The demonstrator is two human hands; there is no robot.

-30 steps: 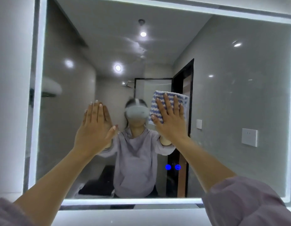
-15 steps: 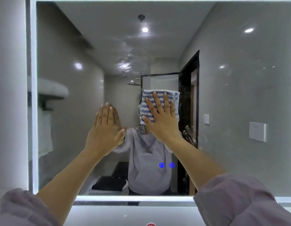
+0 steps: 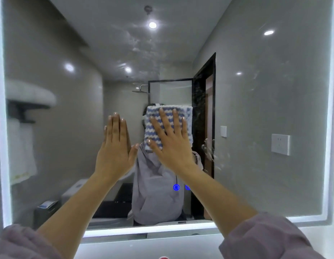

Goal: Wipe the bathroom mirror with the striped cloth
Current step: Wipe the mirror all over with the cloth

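A large bathroom mirror with a lit white border fills the view. My right hand lies flat with fingers spread, pressing a blue-and-white striped cloth against the glass near the centre. The cloth sticks out above and to the right of my fingers. My left hand rests flat on the glass just left of it, fingers together, holding nothing. Smears show on the glass to the right of the cloth and higher up.
Two small blue lit touch buttons sit on the mirror's lower middle. The lit bottom edge of the mirror runs above a white ledge. The glass reflects a person in a grey top, a dark door frame and wall sockets.
My right hand has slid the cloth to the left across the glass, from beside the door reflection to over the reflected head. My left hand stays flat on the mirror. The camera has moved closer.
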